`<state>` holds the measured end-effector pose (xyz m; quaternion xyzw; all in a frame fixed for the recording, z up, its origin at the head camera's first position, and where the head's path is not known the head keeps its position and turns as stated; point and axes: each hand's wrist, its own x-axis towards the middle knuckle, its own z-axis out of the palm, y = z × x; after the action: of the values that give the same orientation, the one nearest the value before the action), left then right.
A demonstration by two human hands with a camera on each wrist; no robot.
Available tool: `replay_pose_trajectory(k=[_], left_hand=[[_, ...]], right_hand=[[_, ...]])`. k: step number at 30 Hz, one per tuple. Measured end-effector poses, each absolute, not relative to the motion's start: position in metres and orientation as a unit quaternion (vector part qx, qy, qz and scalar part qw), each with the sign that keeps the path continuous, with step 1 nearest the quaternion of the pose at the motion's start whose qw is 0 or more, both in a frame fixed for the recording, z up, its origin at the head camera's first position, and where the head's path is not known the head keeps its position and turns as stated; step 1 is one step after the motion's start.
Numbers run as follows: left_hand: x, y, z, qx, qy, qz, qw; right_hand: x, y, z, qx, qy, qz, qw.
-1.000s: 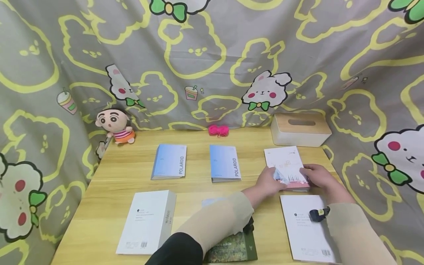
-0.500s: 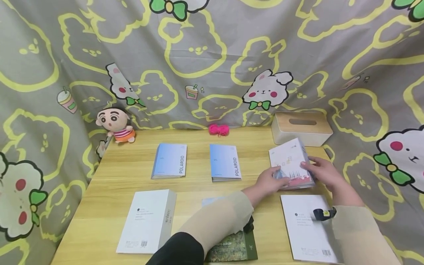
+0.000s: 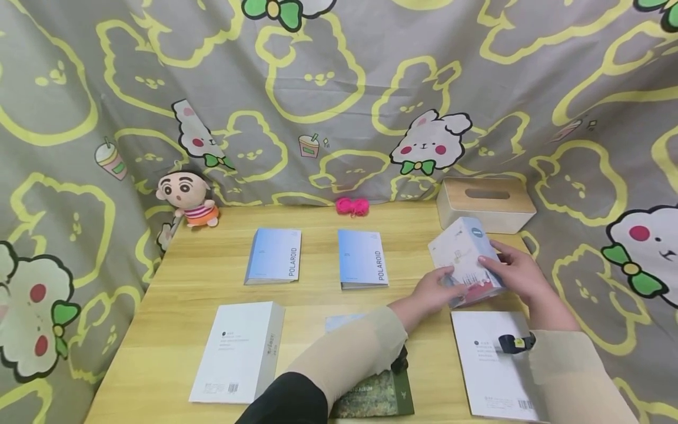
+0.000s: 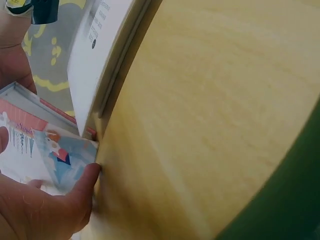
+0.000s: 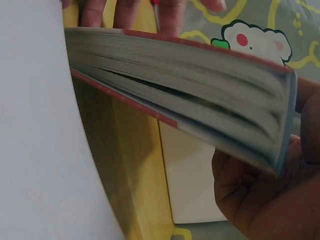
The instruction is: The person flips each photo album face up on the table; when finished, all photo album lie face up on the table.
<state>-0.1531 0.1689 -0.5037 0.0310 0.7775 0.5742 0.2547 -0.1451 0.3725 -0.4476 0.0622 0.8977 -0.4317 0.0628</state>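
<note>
A thick photo album (image 3: 458, 256) with a white, pink and blue illustrated cover is tilted at the right of the table, its pale blue spine turned up to the right. My right hand (image 3: 516, 268) grips the spine side, thumb on the cover and fingers beyond the spine. My left hand (image 3: 431, 294) holds the album's lower left corner; in the left wrist view its thumb (image 4: 87, 182) lies at that corner. The right wrist view shows the page edges (image 5: 190, 92), slightly parted, between my right hand (image 5: 280, 190) and the left fingers (image 5: 127, 12).
Two blue Polaroid albums (image 3: 278, 256) lie left of my hands. Nearer are a thick white book (image 3: 233, 353), a green photo album (image 3: 376, 394) partly under my left arm, and a white book (image 3: 487, 365). A tissue box (image 3: 484, 203), pink yarn (image 3: 352, 206) and a doll (image 3: 188, 197) stand behind.
The illustrated album lay flat earlier; its right side has since come up and it has turned, showing the spine. My right hand has shifted slightly right with it; the left stays at the lower corner.
</note>
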Motion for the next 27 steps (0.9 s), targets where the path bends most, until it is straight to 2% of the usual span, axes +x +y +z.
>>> replay_pose_trajectory(k=[9,14,22,27], left_hand=[[-0.161,0.162,-0.478,0.040,0.754,0.608,0.247],[-0.166,0.163,-0.475,0.048,0.753,0.610,0.241],[-0.164,0.160,-0.474,0.063,0.760,0.616,0.197],[-0.162,0.160,-0.472,0.049,0.721,0.658,0.210]], right_hand=[[-0.142,0.362,-0.444,0.041,0.888,-0.456,0.038],[-0.141,0.358,-0.443,0.014,0.883,-0.467,0.049],[-0.137,0.357,-0.445,-0.023,0.863,-0.501,0.062],[-0.137,0.366,-0.454,-0.011,0.847,-0.524,0.091]])
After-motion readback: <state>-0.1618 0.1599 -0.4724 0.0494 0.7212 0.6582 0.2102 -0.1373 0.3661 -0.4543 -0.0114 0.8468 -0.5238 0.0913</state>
